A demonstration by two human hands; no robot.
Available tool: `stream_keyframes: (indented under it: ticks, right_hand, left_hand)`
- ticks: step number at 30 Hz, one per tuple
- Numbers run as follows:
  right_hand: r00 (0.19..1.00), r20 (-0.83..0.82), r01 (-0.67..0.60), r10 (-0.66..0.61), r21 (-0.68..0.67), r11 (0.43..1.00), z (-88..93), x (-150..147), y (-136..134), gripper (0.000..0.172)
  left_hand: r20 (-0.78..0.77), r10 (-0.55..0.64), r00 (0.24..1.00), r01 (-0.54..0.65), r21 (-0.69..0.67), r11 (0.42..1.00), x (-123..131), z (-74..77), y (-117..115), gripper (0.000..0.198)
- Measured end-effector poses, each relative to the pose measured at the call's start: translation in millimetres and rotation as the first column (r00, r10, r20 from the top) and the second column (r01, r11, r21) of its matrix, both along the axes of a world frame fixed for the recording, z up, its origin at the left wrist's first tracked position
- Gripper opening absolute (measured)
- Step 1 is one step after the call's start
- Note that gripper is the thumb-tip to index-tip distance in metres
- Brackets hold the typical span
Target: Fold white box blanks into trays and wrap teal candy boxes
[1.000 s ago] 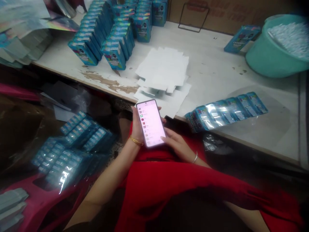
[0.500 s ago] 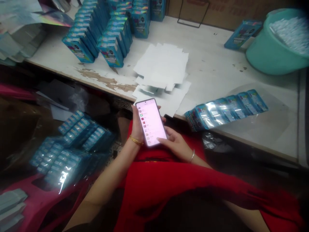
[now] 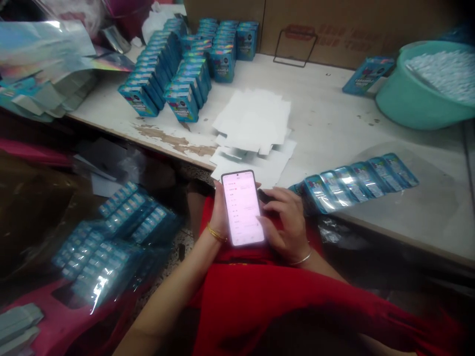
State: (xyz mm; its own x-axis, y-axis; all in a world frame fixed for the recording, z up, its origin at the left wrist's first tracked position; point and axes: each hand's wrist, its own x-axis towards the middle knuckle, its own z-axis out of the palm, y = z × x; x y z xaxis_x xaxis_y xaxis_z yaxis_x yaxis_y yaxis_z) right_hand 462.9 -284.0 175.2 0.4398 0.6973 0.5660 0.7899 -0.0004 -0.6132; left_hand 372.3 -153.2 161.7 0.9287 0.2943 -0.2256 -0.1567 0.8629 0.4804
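Note:
A smartphone with a lit, pale pink list screen is held over my lap, at the table's front edge. My left hand grips it along its left side, a gold bracelet at the wrist. At the phone's right side is my right hand, its fingers apart and curved. Its thumb reaches over the screen's right edge; whether it touches the glass I cannot tell. Just beyond the phone lies a stack of white flat card cutouts.
Rows of blue boxes stand at the back left. A row of shiny blue packs lies on the right of the white table. A green tub holds small white pieces. Wrapped blue bundles sit on a pink stool.
The phone's screen has gone from a list with icons to a plainer list. My right hand has lifted off the phone's lower edge and opened, and the whole view has shifted slightly.

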Motion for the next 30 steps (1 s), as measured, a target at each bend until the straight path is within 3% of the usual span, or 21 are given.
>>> stream_keyframes:
  ticks: [6,18,30]
  right_hand:
    - [0.983,0.129,-0.123,0.132,-0.082,0.989,5.3,-1.0,13.9,0.019]
    - [0.987,0.097,-0.117,0.126,-0.093,0.989,2.1,-0.8,14.5,0.019]
    - [0.975,0.077,-0.198,0.207,-0.116,0.973,-2.3,-0.5,1.7,0.017]
  left_hand:
    - [-0.043,0.034,0.998,-0.038,-0.1,0.994,-0.1,-5.6,-6.1,0.081]
    - [-0.102,0.026,0.994,-0.037,-0.104,0.994,1.4,-5.6,-7.0,0.081]
    - [-0.073,0.004,0.997,-0.015,-0.15,0.989,1.3,-2.9,-5.2,0.086]
